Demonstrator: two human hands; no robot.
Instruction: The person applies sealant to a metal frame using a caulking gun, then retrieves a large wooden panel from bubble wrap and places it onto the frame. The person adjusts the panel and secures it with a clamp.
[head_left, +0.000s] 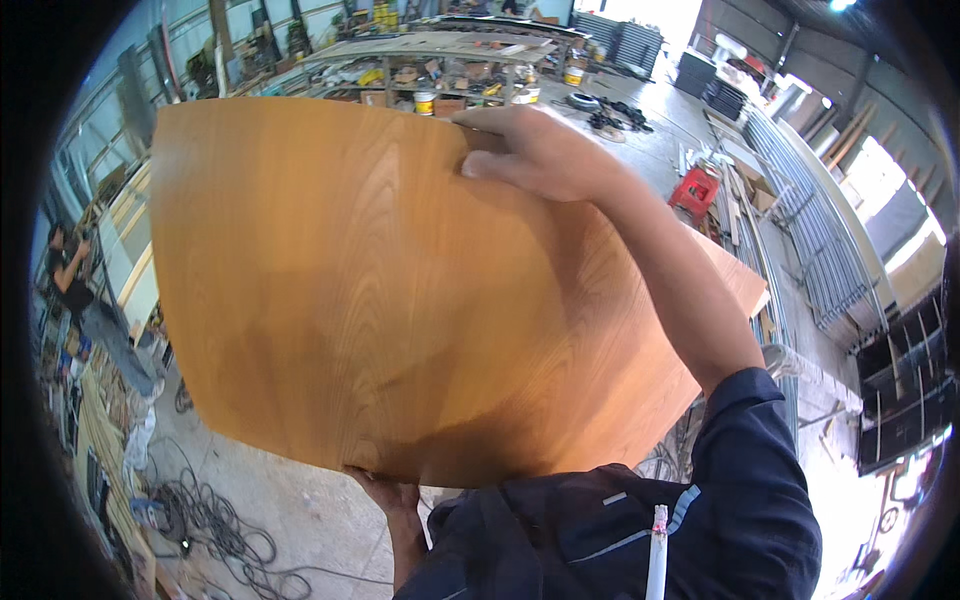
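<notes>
A large orange-brown wood-grain panel is held up in front of me and fills most of the view. My right hand grips its upper edge, with fingers curled over the top. My left hand holds the lower edge from underneath; only its fingers and wrist show. A second panel of the same colour lies behind, partly hidden by my right forearm. A white cigarette sticks up at the bottom of the view.
A cluttered workbench with cans stands at the back. A red crate and stacked metal frames are to the right. Tangled cables lie on the concrete floor at lower left. Another person stands far left.
</notes>
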